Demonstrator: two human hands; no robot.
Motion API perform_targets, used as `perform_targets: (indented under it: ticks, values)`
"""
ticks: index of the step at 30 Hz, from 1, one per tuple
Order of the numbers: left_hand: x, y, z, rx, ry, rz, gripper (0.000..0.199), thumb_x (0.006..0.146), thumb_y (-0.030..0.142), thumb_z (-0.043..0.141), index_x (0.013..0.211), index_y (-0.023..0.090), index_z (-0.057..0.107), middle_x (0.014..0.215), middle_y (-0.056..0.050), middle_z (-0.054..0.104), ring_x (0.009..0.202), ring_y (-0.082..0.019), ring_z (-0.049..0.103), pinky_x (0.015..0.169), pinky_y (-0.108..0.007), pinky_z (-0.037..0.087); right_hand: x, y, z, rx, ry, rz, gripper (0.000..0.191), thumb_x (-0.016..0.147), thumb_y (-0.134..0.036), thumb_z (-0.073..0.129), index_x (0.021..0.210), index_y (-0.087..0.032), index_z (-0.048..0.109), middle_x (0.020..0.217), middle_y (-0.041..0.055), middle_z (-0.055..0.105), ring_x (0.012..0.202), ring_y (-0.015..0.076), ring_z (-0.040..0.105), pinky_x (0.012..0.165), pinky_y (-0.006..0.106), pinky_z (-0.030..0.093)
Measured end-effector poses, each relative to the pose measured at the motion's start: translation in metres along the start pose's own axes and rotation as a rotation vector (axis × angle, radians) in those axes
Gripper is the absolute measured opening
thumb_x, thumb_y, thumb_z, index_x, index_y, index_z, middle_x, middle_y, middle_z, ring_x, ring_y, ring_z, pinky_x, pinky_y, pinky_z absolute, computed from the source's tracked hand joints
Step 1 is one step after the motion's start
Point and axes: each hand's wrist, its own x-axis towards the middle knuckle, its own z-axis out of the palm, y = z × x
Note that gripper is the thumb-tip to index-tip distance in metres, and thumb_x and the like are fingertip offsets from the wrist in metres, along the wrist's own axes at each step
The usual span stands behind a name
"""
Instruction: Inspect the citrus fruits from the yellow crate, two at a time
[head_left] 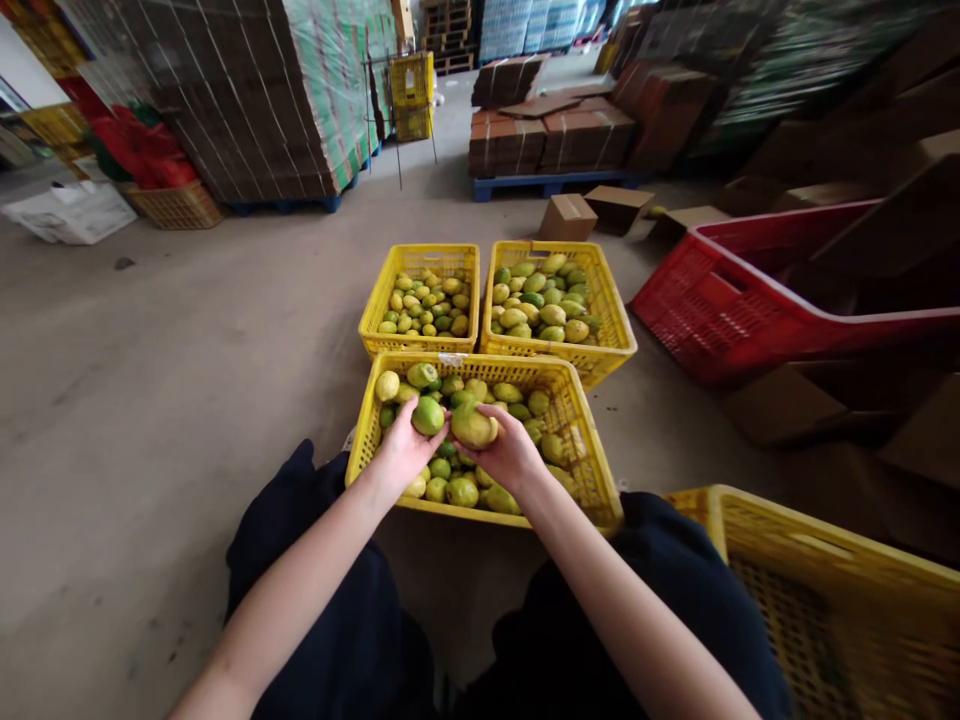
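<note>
Over the near yellow crate (592, 440), my left hand (400, 446) is closed round a round green lemon (428, 416). Right beside it, my right hand (513, 448) grips a larger, yellow-green lemon (473, 427), its fingers partly hidden behind the fruit. The two hands almost meet at the fingertips. Below them the crate holds many green and yellow lemons (462, 492), and its bottom shows at the right side. Behind it stand a left yellow crate (366, 325) with smaller, yellower fruit and a right yellow crate (619, 322) with larger, greener fruit.
Another yellow crate (780, 530) stands by my right leg. A big red crate (697, 300) and loose cardboard boxes (568, 218) lie to the right. Farther back are stacked flat cartons on a blue pallet (551, 185) and a wrapped stack (225, 90).
</note>
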Motion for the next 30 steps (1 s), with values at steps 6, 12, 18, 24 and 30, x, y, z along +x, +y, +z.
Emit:
perform_targets:
  ticks: [6,12,18,24,30]
  values:
    - [0.0049,-0.0022,-0.0040,0.023,0.022,-0.006,0.016,0.087,0.027,0.047,0.088,0.014,0.055,0.076,-0.007,0.062,0.069,-0.014,0.062,0.064,-0.022,0.055,0.0018,0.0013,-0.0009,-0.060,0.063,0.023,0.016,0.072,-0.023,0.059,0.087,-0.019,0.054,0.074,0.0028,0.066,0.065,0.0166,0.063,0.058,0.031,0.054]
    - [0.0051,-0.0015,-0.0070,0.044,0.006,-0.003,0.016,0.086,0.027,0.047,0.083,0.014,0.056,0.076,-0.007,0.062,0.070,-0.013,0.062,0.066,-0.022,0.054,0.0014,0.0013,-0.0019,-0.089,0.050,0.026,0.016,0.073,-0.024,0.059,0.087,-0.020,0.055,0.073,0.0015,0.066,0.065,0.0161,0.063,0.059,0.030,0.054]
    - [0.0066,-0.0012,-0.0100,0.073,-0.034,0.011,0.015,0.076,0.025,0.064,0.082,0.014,0.057,0.072,-0.004,0.061,0.064,-0.012,0.062,0.059,-0.021,0.053,0.0007,0.0031,0.0000,-0.157,0.045,0.034,0.013,0.075,-0.025,0.060,0.085,-0.018,0.058,0.070,0.0022,0.066,0.058,0.0140,0.062,0.053,0.026,0.052]
    - [0.0062,0.0025,-0.0081,0.035,-0.048,0.012,0.015,0.073,0.022,0.063,0.084,0.013,0.057,0.074,-0.004,0.063,0.061,-0.011,0.060,0.053,-0.020,0.050,-0.0037,0.0057,0.0056,-0.196,-0.029,0.041,0.015,0.076,-0.032,0.062,0.082,-0.018,0.060,0.069,0.0021,0.067,0.053,0.0145,0.061,0.049,0.027,0.052]
    - [0.0024,-0.0026,-0.0053,0.118,-0.054,0.118,0.014,0.075,0.029,0.062,0.079,0.016,0.058,0.070,-0.002,0.062,0.059,-0.010,0.057,0.051,-0.019,0.046,-0.0068,0.0029,0.0070,-0.159,-0.039,0.015,0.009,0.074,-0.020,0.061,0.082,-0.017,0.059,0.070,0.0033,0.067,0.060,0.0163,0.064,0.053,0.029,0.055]
